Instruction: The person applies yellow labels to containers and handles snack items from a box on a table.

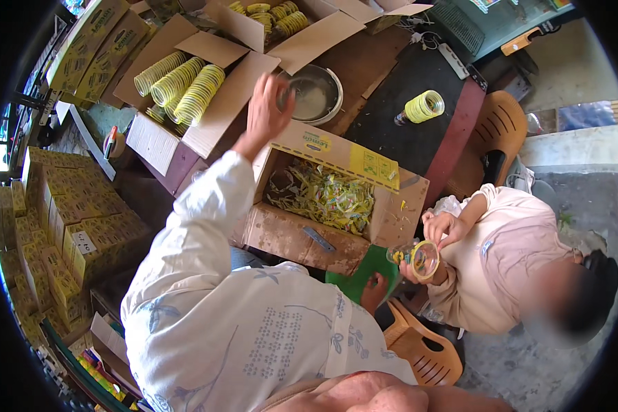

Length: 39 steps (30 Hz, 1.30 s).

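Observation:
My left hand (268, 108) reaches forward over the table, slightly blurred, beside a round metal pan of water (314, 96). Its fingers are bent but apart, and I see nothing held in them. My right hand (373, 293) is low and in shadow, next to a green sheet-like piece (364, 271); its fingers are mostly hidden. Between my arms stands an open cardboard box (302, 240) with yellow-green and clear plastic scraps (329, 199) inside. A co-worker (501, 240) on the right holds a clear plastic cup with a yellow rim (424, 259) in both hands.
Stacks of yellow-ringed clear cups (185, 89) lie in an open carton at the back left; another carton (309, 41) holds more. One stack (422, 107) lies on the black tabletop. Yellow cartons (69, 226) pile up at left. Orange chairs (426, 350) stand at right.

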Each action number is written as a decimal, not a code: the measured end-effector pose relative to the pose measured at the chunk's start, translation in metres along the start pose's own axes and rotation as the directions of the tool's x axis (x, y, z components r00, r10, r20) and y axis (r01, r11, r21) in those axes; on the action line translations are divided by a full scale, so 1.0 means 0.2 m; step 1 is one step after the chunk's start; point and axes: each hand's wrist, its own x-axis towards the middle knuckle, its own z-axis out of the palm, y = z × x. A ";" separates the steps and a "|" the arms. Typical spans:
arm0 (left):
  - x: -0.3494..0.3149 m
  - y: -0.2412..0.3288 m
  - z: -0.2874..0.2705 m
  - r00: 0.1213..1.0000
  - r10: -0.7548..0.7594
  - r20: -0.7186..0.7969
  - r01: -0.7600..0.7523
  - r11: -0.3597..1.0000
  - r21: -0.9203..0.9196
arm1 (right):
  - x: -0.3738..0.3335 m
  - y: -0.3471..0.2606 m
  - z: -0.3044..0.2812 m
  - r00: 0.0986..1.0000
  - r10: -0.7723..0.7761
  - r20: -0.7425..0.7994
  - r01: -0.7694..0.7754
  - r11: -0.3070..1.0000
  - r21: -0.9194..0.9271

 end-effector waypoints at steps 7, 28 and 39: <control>-0.88 0.04 0.11 0.896 0.058 0.440 -0.082 0.996 0.037 | -0.05 -0.16 -0.04 0.995 -0.033 -0.091 0.039 0.997 0.066; -0.80 0.13 -0.30 0.391 -0.389 0.834 0.896 0.369 -0.248 | -0.12 -0.31 0.02 1.000 0.004 -0.015 -0.010 0.922 -0.386; -1.02 0.36 -0.38 0.368 -0.103 0.924 0.911 0.239 -0.336 | -0.05 -1.16 -0.21 0.853 -0.491 -0.179 0.514 0.729 0.453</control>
